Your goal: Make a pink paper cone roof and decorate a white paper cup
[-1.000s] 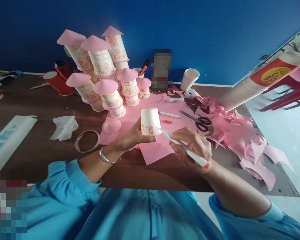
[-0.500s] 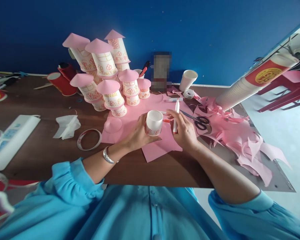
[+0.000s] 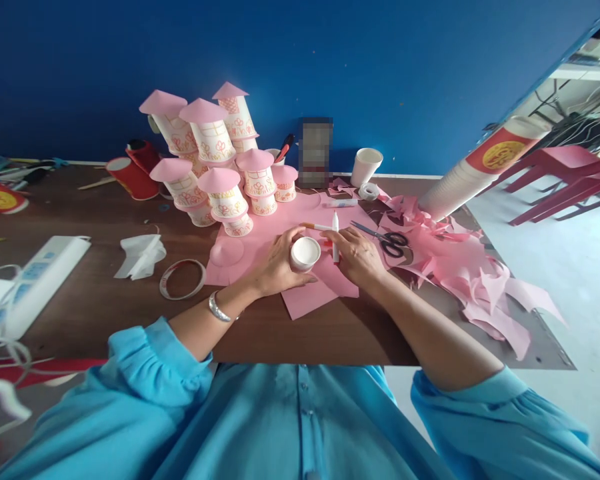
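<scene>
My left hand (image 3: pixel 277 261) is wrapped round a small white paper cup (image 3: pixel 305 252), its pale round end facing up toward me. In my right hand (image 3: pixel 359 253) a white marker (image 3: pixel 335 233) stands nearly upright, gripped between thumb and fingers. Another slim marker with a brownish end (image 3: pixel 314 227) lies across the gap between the hands; whether fingers touch it I cannot tell. Something red shows partly behind the right fingers. Both hands are over pink paper sheets (image 3: pixel 310 303) on the brown table.
Decorated cup towers (image 3: pixel 207 137) with pink cone roofs stand back left. Scissors (image 3: pixel 391 241) and pink scraps (image 3: pixel 460 273) lie right, beside a leaning cup stack (image 3: pixel 463 175). A tape ring (image 3: pixel 183 297), crumpled tissue (image 3: pixel 139 255) and power strip (image 3: pixel 43 283) are left.
The cup has tipped so its round end faces me more directly. My right hand with the white marker has come closer to the cup. The view has shifted slightly.
</scene>
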Demonstrator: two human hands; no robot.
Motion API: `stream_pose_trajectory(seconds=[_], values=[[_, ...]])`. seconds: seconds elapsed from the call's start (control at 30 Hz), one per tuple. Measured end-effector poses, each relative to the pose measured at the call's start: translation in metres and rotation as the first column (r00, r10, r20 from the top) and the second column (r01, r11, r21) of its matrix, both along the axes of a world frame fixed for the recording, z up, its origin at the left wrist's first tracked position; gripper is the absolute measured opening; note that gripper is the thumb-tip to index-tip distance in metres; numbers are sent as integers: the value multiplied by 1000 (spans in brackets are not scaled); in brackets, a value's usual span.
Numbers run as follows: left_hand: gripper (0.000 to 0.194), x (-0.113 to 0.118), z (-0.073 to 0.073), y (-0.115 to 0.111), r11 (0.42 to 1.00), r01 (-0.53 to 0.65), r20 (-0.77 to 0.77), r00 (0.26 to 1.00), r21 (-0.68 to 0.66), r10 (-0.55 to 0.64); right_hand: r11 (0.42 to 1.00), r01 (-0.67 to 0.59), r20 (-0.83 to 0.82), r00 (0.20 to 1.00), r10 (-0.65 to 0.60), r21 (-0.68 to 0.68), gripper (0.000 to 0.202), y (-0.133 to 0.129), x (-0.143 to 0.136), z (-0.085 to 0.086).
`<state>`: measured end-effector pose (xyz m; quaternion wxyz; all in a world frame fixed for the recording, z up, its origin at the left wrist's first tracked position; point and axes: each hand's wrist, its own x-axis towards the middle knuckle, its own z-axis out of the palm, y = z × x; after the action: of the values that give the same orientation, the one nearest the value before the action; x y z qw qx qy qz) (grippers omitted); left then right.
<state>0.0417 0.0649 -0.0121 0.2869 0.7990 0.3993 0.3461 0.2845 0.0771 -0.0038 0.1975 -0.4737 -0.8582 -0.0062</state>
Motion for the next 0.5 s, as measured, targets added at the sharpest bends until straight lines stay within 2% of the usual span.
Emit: stream_pose_trajectory(seconds=[0.1,0.2,0.27,0.33,0.4,0.5], values=[[101,-4,2,3,992,113,207,973,-60,-99,1000,20,-75,997,-19,8,43,3,0,-5],[79,-8,5,7,982,180,447,884,-54,-138,999,37,-188,982,-29,35,29,3,-3,-4],[61,-10,8,11,995,93,551,833,-37,-57,997,41,-255,967,-22,67,26,1,-5,3],[49,-12,14,14,999,-21,594,803,-42,41,991,10,-363,931,38,130,25,-4,-9,16],[46,-12,25,12,996,-80,596,797,-46,91,974,-55,-453,878,153,222,26,-11,-15,33],[50,-7,48,0,994,-109,559,823,-10,96,927,-157,-414,861,297,340,30,-26,-27,60]])
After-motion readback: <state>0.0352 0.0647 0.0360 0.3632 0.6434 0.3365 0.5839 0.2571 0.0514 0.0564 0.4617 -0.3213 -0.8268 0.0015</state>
